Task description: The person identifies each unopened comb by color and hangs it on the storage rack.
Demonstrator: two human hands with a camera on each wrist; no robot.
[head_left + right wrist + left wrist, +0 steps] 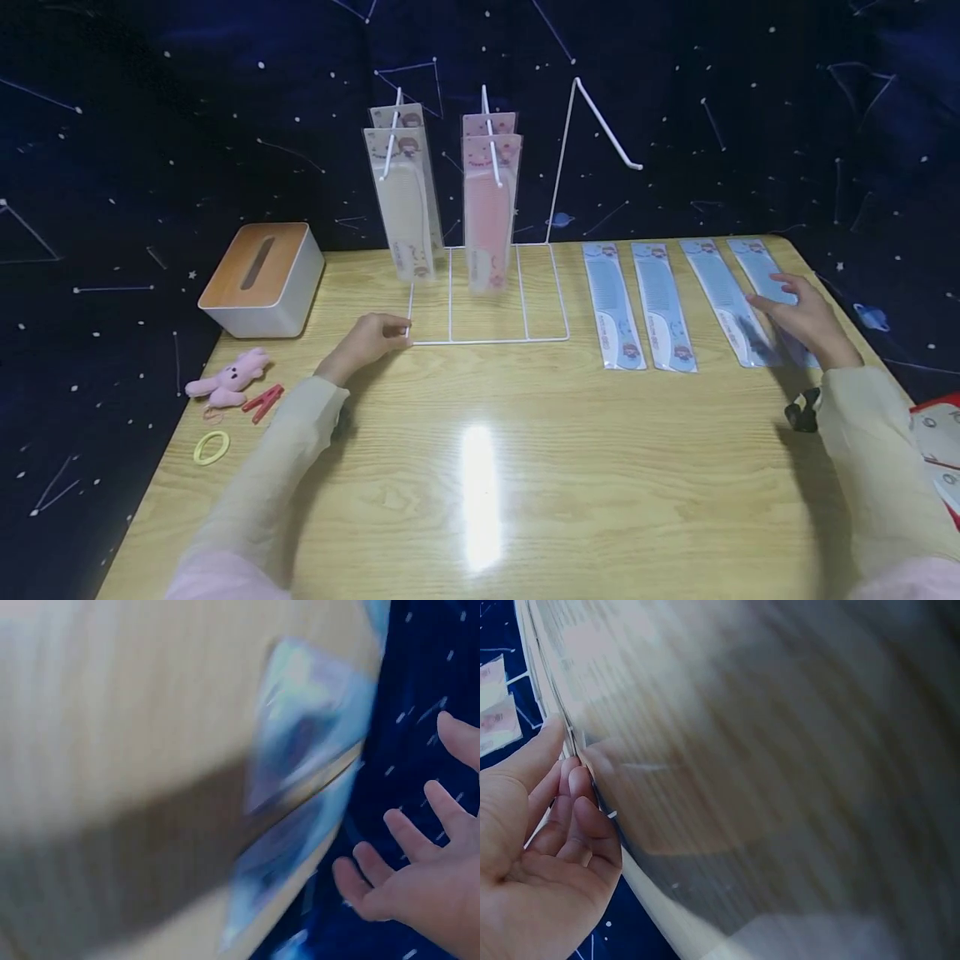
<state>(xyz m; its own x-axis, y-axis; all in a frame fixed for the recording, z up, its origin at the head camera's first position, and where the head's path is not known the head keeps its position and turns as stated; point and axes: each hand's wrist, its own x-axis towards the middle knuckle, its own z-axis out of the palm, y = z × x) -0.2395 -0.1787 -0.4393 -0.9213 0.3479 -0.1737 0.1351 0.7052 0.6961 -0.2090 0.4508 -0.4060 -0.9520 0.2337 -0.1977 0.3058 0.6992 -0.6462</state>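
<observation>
Step in hand, as I judge it: hanging packaged combs on the white wire display rack (487,317), mid-cycle, reaching for the next blue one. Two hooks of the rack carry packs: white combs (405,204) on its left hook, pink combs (490,208) on the middle one; the right hook (607,125) is bare.

Four blue comb packs lie flat on the wooden table (480,467) to the right of the rack, in a row. Right hand (802,317) is over the two farthest from the rack, fingers spread and nearly straight, nothing gripped. It hovers at or on the rightmost blue comb pack (765,283); contact cannot be told, both the head and right wrist views are blurred there.

Left hand (371,337) is at the rack's front-left corner, fingers loosely curled against the base wire, thumb alongside; the left wrist view shows fingertips (581,784) touching the wire (555,712), steadying rather than clamping.

Next move probably calls for pinching one blue pack by its header end, lifting it, and threading its hole onto the bare hook while the left hand keeps the rack from sliding.

Left of the rack: tissue box (262,279), pink plush toy (228,379), red clip (262,402), yellow hair band (212,447).
</observation>
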